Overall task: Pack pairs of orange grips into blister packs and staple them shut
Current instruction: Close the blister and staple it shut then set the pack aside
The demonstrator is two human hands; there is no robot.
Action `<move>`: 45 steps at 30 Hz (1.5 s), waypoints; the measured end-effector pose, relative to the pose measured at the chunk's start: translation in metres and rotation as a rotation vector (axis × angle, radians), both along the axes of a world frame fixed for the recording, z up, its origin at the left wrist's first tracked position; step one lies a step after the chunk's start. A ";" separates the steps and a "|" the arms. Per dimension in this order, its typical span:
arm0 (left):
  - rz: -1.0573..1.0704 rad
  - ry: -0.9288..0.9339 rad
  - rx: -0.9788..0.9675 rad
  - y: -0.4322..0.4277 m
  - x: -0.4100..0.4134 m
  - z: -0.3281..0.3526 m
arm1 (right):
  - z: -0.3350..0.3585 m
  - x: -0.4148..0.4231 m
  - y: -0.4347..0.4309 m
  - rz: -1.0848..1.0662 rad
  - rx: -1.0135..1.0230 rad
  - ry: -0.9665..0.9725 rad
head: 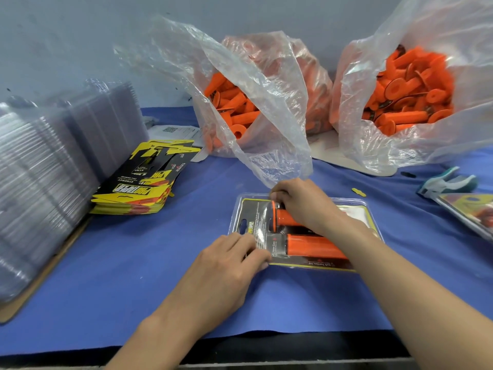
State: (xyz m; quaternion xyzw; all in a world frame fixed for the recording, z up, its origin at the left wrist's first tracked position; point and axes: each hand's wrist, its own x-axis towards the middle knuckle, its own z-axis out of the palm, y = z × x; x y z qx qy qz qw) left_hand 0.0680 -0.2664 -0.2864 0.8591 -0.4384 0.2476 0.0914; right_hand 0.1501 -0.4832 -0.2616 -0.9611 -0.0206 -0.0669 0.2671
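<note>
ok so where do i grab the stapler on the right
Take the stapler by its teal handles, both in one grip, coming from above and the right. It lies flat on the blue cloth with the handles spread toward the far right; the metal nose seems to point near-left, by a finished pack.

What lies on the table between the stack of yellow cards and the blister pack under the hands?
Nothing: in the head view, only bare blue cloth separates the yellow cards from the blister pack.
</note>
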 end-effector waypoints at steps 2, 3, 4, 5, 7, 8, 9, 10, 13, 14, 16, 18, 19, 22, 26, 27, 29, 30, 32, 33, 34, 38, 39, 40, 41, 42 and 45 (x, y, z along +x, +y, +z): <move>-0.008 0.029 0.018 -0.002 -0.002 -0.001 | -0.001 -0.001 0.000 -0.006 -0.001 -0.003; -0.020 0.029 0.029 -0.004 -0.003 -0.002 | -0.001 -0.001 0.000 -0.011 -0.003 0.000; -0.034 0.020 0.040 -0.008 -0.005 -0.001 | -0.001 0.000 -0.001 -0.018 -0.004 0.006; -0.045 0.001 0.050 -0.015 -0.006 -0.001 | 0.000 0.001 -0.001 -0.025 -0.004 0.015; -0.048 -0.063 0.045 -0.033 -0.010 0.002 | 0.002 0.002 -0.002 -0.035 -0.006 0.041; -0.043 -0.091 0.023 -0.043 -0.013 0.004 | 0.004 0.004 -0.002 -0.030 -0.006 0.060; -0.038 -0.111 -0.003 -0.054 -0.016 0.005 | 0.006 0.004 -0.003 -0.018 -0.003 0.081; -0.040 -0.127 -0.028 -0.065 -0.020 0.006 | 0.009 0.005 -0.003 -0.008 0.001 0.103; -0.084 -0.167 -0.083 -0.099 -0.033 0.007 | 0.015 0.003 -0.002 0.007 -0.005 0.148; -0.096 -0.178 -0.106 -0.108 -0.036 0.006 | 0.016 0.003 -0.001 0.008 -0.008 0.158; -0.109 -0.198 -0.155 -0.121 -0.041 0.005 | 0.018 0.000 -0.004 0.005 -0.016 0.182; -0.139 -0.209 -0.165 -0.125 -0.045 0.003 | 0.018 -0.004 -0.011 0.001 -0.002 0.207; -0.155 -0.206 -0.166 -0.126 -0.046 0.003 | 0.018 -0.005 -0.014 0.002 0.010 0.217; -0.170 -0.149 -0.206 -0.129 -0.049 0.001 | 0.016 -0.007 -0.022 -0.002 0.018 0.227; -0.105 -0.072 -0.241 -0.141 -0.059 -0.005 | 0.017 -0.008 -0.025 -0.054 0.015 0.228; -0.075 -0.049 -0.244 -0.144 -0.062 -0.006 | 0.017 -0.009 -0.026 -0.063 0.020 0.224; -0.042 -0.027 -0.228 -0.147 -0.066 -0.004 | 0.016 -0.011 -0.027 -0.060 0.034 0.207; -0.054 -0.038 -0.213 -0.146 -0.066 -0.003 | 0.015 -0.012 -0.027 -0.051 0.042 0.186; -0.120 -0.082 -0.165 -0.137 -0.063 0.001 | 0.010 -0.017 -0.025 -0.041 0.037 0.114; -0.142 -0.102 -0.138 -0.130 -0.060 0.004 | 0.007 -0.019 -0.022 -0.036 0.024 0.070; -0.148 -0.114 -0.102 -0.120 -0.055 0.007 | 0.004 -0.021 -0.020 -0.030 0.001 0.033; -0.081 -0.147 0.064 -0.073 -0.031 0.012 | -0.002 -0.023 -0.013 -0.026 -0.069 -0.042; -0.069 -0.144 0.078 -0.064 -0.027 0.011 | -0.001 -0.024 -0.013 -0.029 -0.068 -0.050; -0.061 -0.141 0.082 -0.056 -0.024 0.010 | -0.001 -0.024 -0.014 -0.030 -0.066 -0.058; -0.054 -0.143 0.083 -0.050 -0.021 0.008 | -0.001 -0.024 -0.015 -0.027 -0.067 -0.062; -0.048 -0.145 0.085 -0.042 -0.018 0.006 | -0.001 -0.024 -0.015 -0.019 -0.071 -0.064; -0.021 -0.159 0.094 -0.013 -0.004 0.005 | -0.002 -0.023 -0.016 0.002 -0.069 -0.068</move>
